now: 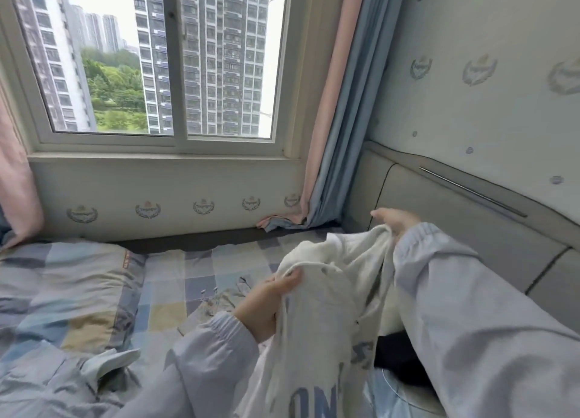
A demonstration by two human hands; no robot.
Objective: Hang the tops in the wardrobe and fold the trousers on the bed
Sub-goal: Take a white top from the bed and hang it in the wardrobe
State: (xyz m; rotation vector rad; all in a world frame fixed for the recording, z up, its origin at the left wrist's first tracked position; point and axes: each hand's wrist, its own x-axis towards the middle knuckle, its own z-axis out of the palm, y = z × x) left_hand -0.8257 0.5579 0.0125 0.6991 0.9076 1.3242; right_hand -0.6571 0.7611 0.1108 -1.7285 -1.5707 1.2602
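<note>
Over at nine o'clock a pink curtain (14, 179) hangs at the edge of the window (163, 60), with tower blocks and green trees outside. Below it the bed (166, 279) spreads out under a checked cover of blue, grey and pale yellow, and a light grey-blue garment (62, 383) lies crumpled on it down at seven o'clock. Moving toward the middle, the left hand (270, 301) comes out of a pale sleeve and grips a bunched fold of the white top (317, 323), fingers curled round the cloth. The top hangs between both hands above the bed, at about five o'clock, with blue letters printed low on it. The right hand (397, 223) holds the top's upper edge at around three o'clock, fingers closed on the fabric, thumb sticking out. Beneath the right arm something dark (398, 358) lies on the bed; what it is I cannot tell. A pink and blue curtain (339, 119) and the padded headboard (455, 226) stand further right
</note>
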